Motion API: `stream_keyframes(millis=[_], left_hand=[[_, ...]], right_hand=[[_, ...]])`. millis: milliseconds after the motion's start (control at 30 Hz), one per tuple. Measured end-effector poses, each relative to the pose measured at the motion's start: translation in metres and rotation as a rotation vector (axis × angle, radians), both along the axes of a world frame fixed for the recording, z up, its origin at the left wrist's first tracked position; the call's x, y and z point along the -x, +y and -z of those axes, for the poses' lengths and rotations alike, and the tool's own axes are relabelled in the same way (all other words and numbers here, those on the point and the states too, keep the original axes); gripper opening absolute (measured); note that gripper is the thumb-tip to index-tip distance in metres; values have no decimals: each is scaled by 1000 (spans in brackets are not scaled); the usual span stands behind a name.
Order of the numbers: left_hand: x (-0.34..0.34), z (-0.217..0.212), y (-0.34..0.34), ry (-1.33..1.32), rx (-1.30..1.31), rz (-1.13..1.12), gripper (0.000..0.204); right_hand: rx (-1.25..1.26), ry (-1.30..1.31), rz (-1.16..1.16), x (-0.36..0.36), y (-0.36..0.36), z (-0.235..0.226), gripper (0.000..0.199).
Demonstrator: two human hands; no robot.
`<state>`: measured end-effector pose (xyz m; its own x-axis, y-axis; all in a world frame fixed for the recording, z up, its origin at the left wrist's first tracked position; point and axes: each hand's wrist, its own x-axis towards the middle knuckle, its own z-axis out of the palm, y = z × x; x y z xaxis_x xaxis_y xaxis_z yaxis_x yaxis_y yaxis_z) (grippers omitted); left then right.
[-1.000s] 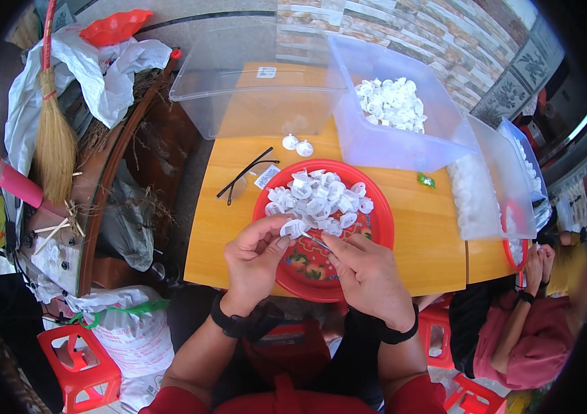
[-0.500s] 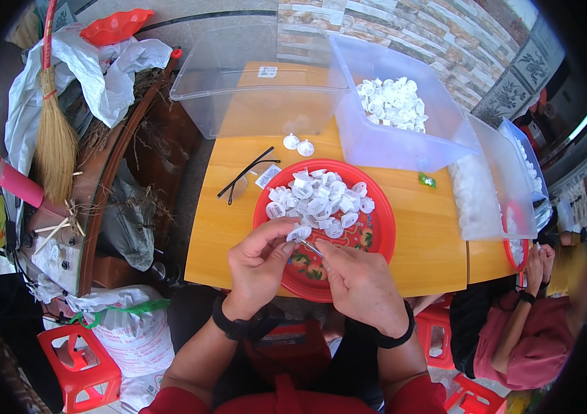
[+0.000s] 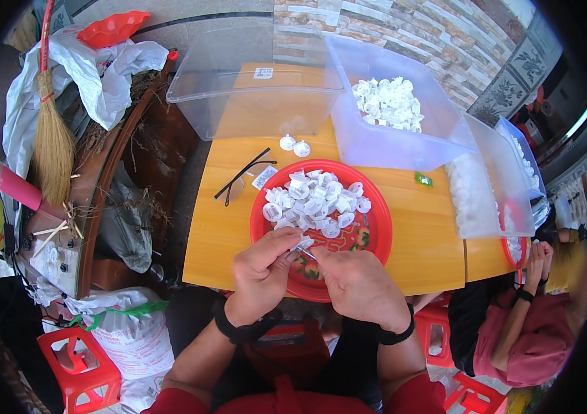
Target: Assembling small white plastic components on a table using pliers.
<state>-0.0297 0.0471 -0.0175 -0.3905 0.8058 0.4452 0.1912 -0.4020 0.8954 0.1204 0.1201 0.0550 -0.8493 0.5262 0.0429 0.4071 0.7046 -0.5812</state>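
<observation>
Over the near part of a round red tray [image 3: 383, 234], my left hand [image 3: 263, 274] pinches a small white plastic part [image 3: 304, 243] between thumb and fingers. My right hand [image 3: 359, 284] grips a thin metal tool [image 3: 305, 253] whose tip meets that part; most of the tool is hidden in the fist, so its kind cannot be told. A heap of similar white plastic parts [image 3: 317, 199] covers the tray's far half. Two more round white pieces [image 3: 294, 144] lie on the table beyond the tray.
Eyeglasses [image 3: 242, 176] and a white label lie left of the tray on the wooden table [image 3: 424, 255]. Behind stand a clear bin [image 3: 252, 114] and a bluish bin [image 3: 404, 148] of white parts. A green packet [image 3: 424, 179] lies right. A co-worker [image 3: 524, 331] sits at the right.
My hands have dropped slightly nearer to me, and the white part has turned between my left fingers. The tool stays against it. The whole view has shifted a little.
</observation>
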Motion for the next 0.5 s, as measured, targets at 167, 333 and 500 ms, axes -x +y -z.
stream_keyframes(millis=[167, 333, 500], left_hand=[[-5, 7, 2, -127, 52, -38, 25], [1, 3, 4, -363, 106, 14, 26], [9, -2, 5, -610, 20, 115, 25]], right_hand=[[-88, -44, 16, 5, -7, 7, 33], [-66, 68, 29, 3, -5, 12, 32], [115, 296, 146, 6, -6, 6, 29]])
